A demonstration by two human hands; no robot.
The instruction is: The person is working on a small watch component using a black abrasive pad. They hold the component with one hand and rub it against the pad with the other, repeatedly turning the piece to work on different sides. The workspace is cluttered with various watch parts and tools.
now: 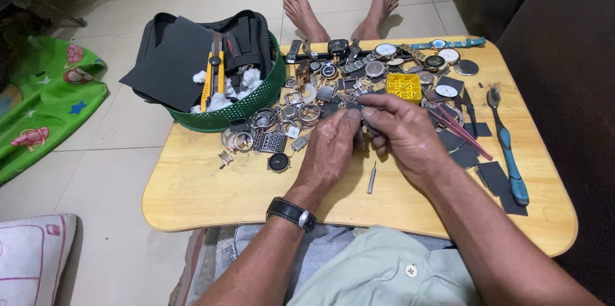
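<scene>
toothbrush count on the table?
1: the blue toothbrush lies along the table's right edge, right of the right hand. Others could hide in the parts pile.

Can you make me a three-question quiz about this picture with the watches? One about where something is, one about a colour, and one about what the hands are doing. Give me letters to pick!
1. Where is the toothbrush?
A. in the basket
B. on the table's right side
C. on the floor

2. What colour is the basket?
A. green
B. red
C. white

3. What are the left hand and right hand doing?
A. resting flat and apart
B. pinching a small dark part together
C. holding the yellow knife

Answers:
1 B, it lies near the right edge of the wooden table.
2 A, its mesh wall is green.
3 B, fingertips of both hands meet around a small piece.
</scene>
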